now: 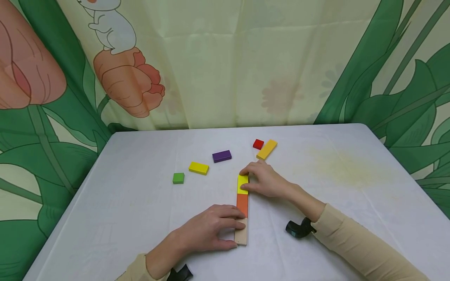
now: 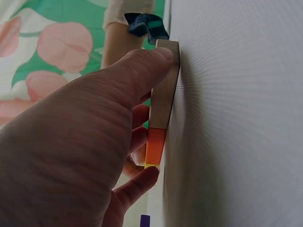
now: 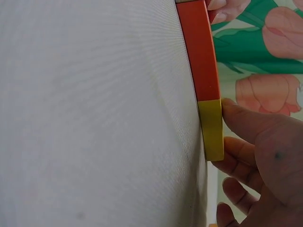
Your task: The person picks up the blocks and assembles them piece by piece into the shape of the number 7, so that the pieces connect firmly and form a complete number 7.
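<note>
Three blocks lie end to end in a straight row on the table. Nearest is a plain wooden block point(image 1: 240, 237), then an orange block point(image 1: 242, 205), then a yellow block point(image 1: 243, 180) at the far end. My left hand point(image 1: 211, 228) holds the wooden block, its thumb point(image 2: 161, 56) by the near end and other fingers reaching over near the orange one. At the far end, my right hand point(image 1: 265, 179) pinches the yellow block between thumb and index finger, the index fingertip at its far edge. The right hand's remaining fingers hang loosely beside it.
Left of the row, a green block point(image 1: 178, 178), another yellow block point(image 1: 199, 168) and a purple block point(image 1: 222, 156) lie apart. Beyond my right hand are a red block point(image 1: 258, 144) and a yellow-orange block point(image 1: 267, 149). A patterned curtain point(image 1: 225, 70) hangs behind the white-covered table point(image 1: 123, 187).
</note>
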`<state>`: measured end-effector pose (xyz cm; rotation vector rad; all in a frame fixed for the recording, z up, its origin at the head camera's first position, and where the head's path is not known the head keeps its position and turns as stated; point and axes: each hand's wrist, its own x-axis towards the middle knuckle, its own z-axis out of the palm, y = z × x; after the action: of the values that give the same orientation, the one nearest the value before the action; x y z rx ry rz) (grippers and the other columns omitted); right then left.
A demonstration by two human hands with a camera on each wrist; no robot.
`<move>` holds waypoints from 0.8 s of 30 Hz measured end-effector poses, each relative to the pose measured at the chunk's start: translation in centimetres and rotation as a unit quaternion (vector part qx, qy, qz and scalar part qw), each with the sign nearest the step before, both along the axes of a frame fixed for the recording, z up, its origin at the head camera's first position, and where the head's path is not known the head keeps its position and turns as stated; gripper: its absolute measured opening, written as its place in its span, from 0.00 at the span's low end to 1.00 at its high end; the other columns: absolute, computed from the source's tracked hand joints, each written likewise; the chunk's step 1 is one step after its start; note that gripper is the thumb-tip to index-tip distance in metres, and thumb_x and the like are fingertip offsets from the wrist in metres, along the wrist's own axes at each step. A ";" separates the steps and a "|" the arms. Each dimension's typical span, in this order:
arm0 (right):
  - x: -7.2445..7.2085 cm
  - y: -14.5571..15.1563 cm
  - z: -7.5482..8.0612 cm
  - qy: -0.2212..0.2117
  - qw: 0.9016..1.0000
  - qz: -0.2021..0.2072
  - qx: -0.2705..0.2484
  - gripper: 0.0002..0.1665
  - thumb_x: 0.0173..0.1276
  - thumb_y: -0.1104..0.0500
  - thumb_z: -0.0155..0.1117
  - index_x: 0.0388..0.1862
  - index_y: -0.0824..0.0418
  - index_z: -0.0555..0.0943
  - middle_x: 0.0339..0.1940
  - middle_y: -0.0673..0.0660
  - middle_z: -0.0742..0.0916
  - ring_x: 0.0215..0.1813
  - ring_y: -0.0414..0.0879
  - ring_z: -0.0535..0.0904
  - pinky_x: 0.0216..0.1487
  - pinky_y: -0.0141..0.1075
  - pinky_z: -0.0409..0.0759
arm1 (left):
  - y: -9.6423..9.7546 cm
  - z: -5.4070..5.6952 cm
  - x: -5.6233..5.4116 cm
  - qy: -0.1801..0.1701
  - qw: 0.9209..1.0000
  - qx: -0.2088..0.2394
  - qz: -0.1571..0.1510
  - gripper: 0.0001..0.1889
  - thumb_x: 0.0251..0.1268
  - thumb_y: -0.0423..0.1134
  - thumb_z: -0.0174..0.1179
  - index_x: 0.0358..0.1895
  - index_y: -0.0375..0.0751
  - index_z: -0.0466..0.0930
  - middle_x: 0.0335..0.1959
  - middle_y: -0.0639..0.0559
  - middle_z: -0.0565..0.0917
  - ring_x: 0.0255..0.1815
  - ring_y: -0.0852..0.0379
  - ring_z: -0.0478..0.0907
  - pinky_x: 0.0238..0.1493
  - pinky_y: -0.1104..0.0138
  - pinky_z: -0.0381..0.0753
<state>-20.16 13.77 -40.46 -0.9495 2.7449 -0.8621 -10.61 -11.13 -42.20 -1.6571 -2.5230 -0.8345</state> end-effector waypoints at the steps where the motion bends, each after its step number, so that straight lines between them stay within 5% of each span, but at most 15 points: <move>1: 0.0 0.0 0.0 0.001 1.000 0.001 0.000 0.22 0.65 0.53 0.75 0.55 0.60 0.84 0.50 0.50 0.86 0.57 0.51 0.74 0.67 0.55 0.64 | 0.0 0.0 0.0 0.000 1.000 0.001 0.000 0.20 0.62 0.48 0.72 0.55 0.47 0.86 0.61 0.55 0.80 0.65 0.60 0.72 0.66 0.65 0.71; 7: -0.3 0.1 0.0 0.019 1.000 0.009 0.004 0.21 0.65 0.53 0.74 0.55 0.60 0.84 0.50 0.50 0.86 0.59 0.51 0.75 0.74 0.58 0.53 | 0.0 -0.1 0.0 0.001 1.000 0.007 -0.002 0.19 0.62 0.47 0.73 0.55 0.47 0.86 0.60 0.54 0.80 0.64 0.60 0.73 0.66 0.66 0.71; 14: -0.8 1.0 0.6 0.006 0.999 -0.041 -0.031 0.23 0.66 0.53 0.74 0.57 0.59 0.84 0.55 0.54 0.84 0.61 0.55 0.70 0.62 0.54 0.68 | -0.1 -0.1 0.0 0.008 1.000 0.012 -0.005 0.19 0.61 0.46 0.73 0.54 0.47 0.86 0.60 0.54 0.80 0.64 0.59 0.73 0.65 0.66 0.71; 24: -2.8 2.8 1.0 0.006 0.992 -0.107 -0.066 0.24 0.68 0.57 0.71 0.60 0.64 0.82 0.58 0.60 0.81 0.61 0.59 0.67 0.61 0.54 0.68 | 0.0 -0.4 -0.1 0.023 1.000 0.015 -0.010 0.18 0.62 0.46 0.73 0.53 0.46 0.86 0.59 0.54 0.80 0.63 0.59 0.73 0.66 0.68 0.69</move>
<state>-22.94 16.54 -39.49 -0.6882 2.8687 -1.0857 -10.72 -11.18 -42.64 -1.6760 -2.4543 -0.8213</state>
